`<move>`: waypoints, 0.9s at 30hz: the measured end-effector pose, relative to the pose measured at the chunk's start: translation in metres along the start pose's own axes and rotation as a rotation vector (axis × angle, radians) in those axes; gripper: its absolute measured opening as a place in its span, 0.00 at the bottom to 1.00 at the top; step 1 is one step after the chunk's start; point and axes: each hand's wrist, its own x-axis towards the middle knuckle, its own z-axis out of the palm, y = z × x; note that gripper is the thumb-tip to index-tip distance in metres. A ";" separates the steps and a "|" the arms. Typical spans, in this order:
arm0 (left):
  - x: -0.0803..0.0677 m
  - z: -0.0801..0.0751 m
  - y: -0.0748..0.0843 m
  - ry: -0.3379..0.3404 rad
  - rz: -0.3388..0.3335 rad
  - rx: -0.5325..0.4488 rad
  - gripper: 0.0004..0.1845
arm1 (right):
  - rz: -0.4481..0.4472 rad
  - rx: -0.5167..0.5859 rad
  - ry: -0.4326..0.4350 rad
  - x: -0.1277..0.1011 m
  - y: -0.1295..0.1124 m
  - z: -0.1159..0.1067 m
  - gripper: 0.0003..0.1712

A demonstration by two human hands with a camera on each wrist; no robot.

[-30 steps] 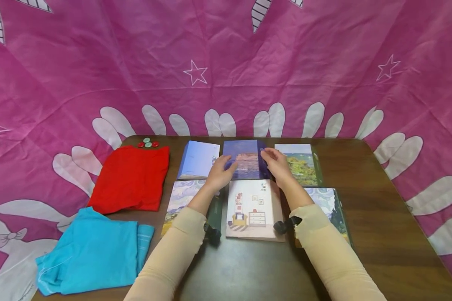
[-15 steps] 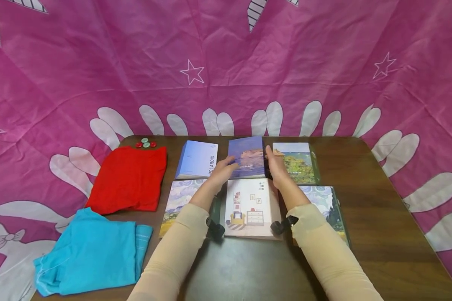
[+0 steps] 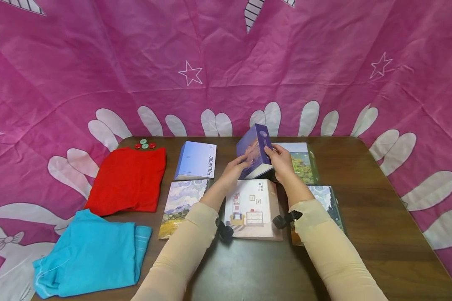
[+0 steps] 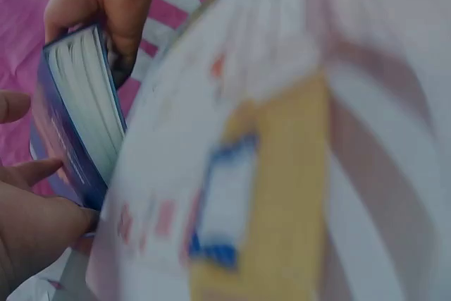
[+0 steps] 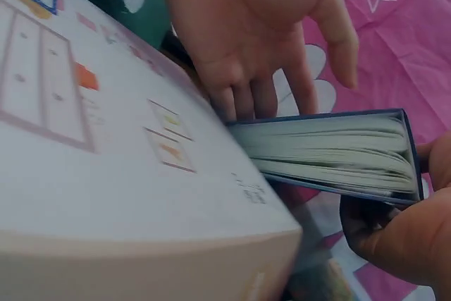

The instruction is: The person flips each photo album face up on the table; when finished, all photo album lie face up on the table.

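The right hand [image 3: 280, 161] pinched the purple book [image 3: 250, 146] across its spine, thumb on one side, while the left hand [image 3: 233, 169] rested straight fingers against its front cover. A second earlier the purple book had lain flat in the back row; now it was tilted up above the white book [image 3: 248, 209], between the blue book [image 3: 197, 159] and the garden book [image 3: 301, 165], which suggested it was being picked up from its place. It was closed: page edges showed, but anything tucked between them could not be made out.
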 end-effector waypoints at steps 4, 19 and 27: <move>0.005 0.011 0.003 -0.026 0.001 -0.083 0.35 | -0.033 0.006 -0.005 -0.002 -0.009 -0.002 0.26; 0.000 0.019 0.028 0.065 0.275 0.057 0.30 | -0.109 0.019 -0.021 -0.006 -0.013 0.002 0.23; -0.006 0.001 0.036 0.170 0.310 0.205 0.30 | -0.004 -0.111 -0.197 0.004 0.004 0.007 0.37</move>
